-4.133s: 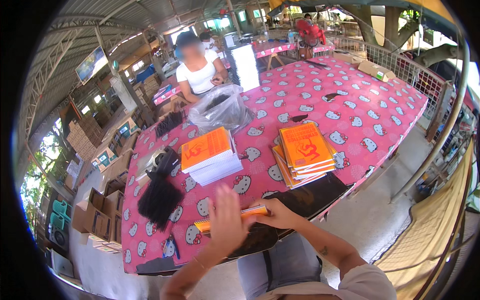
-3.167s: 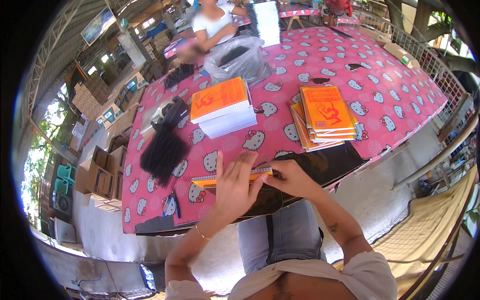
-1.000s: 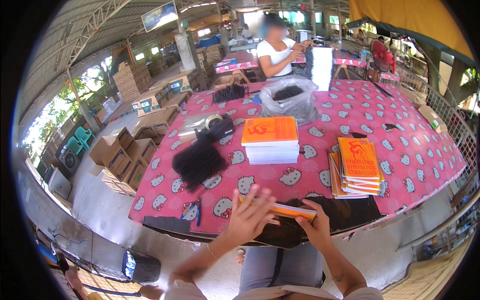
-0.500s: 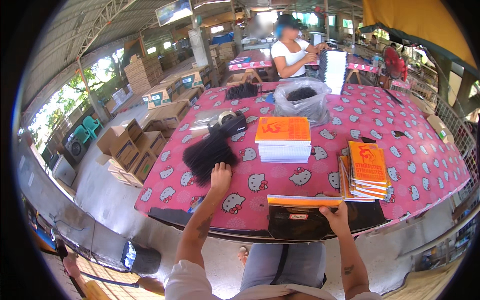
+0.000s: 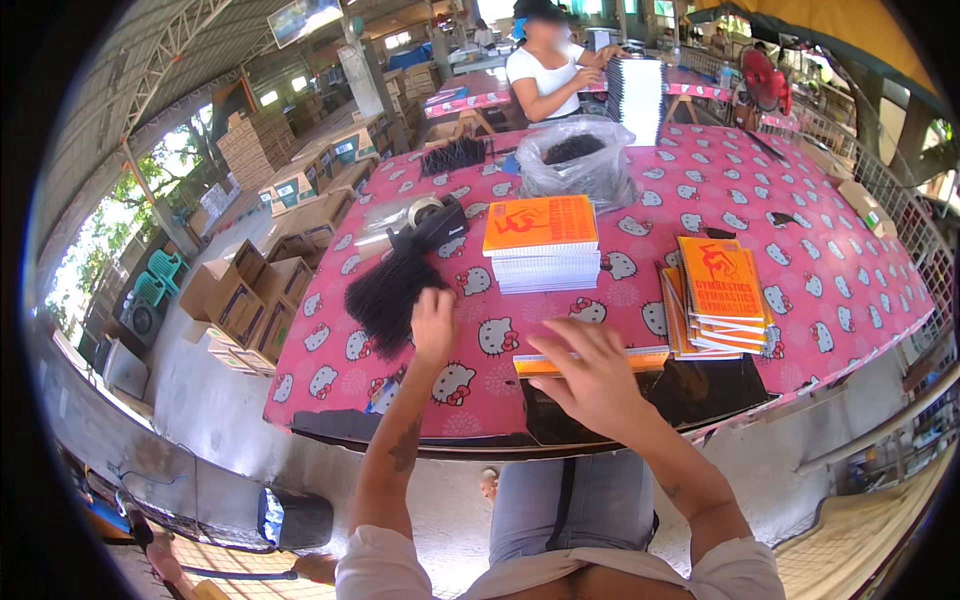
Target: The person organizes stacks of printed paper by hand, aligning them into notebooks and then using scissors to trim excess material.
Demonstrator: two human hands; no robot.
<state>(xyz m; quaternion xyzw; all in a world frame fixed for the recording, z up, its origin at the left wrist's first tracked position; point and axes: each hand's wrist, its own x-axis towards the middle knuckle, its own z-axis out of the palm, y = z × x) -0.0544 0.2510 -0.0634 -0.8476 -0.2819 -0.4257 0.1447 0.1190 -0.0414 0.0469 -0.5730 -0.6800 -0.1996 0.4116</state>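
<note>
My left hand [image 5: 433, 325] is at the right edge of a pile of thin black spiral binding coils [image 5: 392, 300], its fingers drawn together; anything between them is hidden. Over the table's front edge, my right hand [image 5: 592, 378] is open with fingers and thumb apart, partly covering an orange notebook [image 5: 645, 360]. That notebook's edge faces me as it rests at a black board [image 5: 690, 395]. Behind it stands a neat stack of orange-covered notebooks [image 5: 545, 260] with white pages. To the right, more orange notebooks [image 5: 720, 300] lie in a looser, uneven pile.
A black tape dispenser [image 5: 435, 225] stands behind the coils. Farther back are a clear plastic bag [image 5: 578, 175] of black coils and a tall notebook stack [image 5: 637, 100], where another person [image 5: 550, 75] works. Open cardboard boxes [image 5: 245, 295] sit left of the pink table [image 5: 480, 395].
My right hand has let go of the notebook's right end and moved left across it, fingers spreading. My left hand has slid to the coil pile's right edge. The view has shifted slightly.
</note>
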